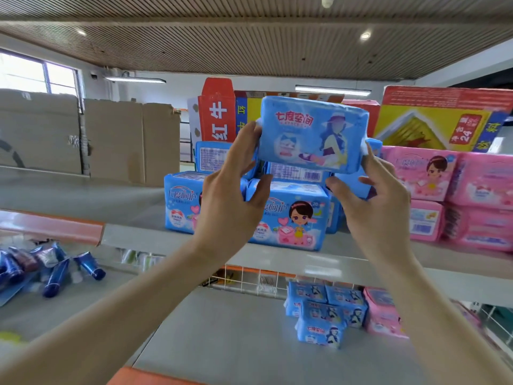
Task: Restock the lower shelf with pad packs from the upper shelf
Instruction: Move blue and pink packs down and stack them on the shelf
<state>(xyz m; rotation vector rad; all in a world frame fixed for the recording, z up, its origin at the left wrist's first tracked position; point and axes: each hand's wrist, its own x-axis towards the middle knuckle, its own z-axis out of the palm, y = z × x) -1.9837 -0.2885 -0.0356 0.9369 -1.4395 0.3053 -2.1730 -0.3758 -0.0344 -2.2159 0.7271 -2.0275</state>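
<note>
You hold a blue pad pack (311, 134) up in front of you, above the stacked blue packs (288, 218) on the upper shelf (347, 262). Your left hand (233, 190) pinches its left end and your right hand (380, 195) pinches its right end, thumbs beneath. Pink packs (472, 195) stand just right of the stack. More blue packs (324, 312) sit on the lower shelf (236, 329).

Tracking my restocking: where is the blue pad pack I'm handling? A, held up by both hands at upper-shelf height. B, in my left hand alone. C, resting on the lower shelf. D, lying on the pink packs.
A: the left hand and right hand each grip an end of the blue pad pack, clear of every shelf.
</note>
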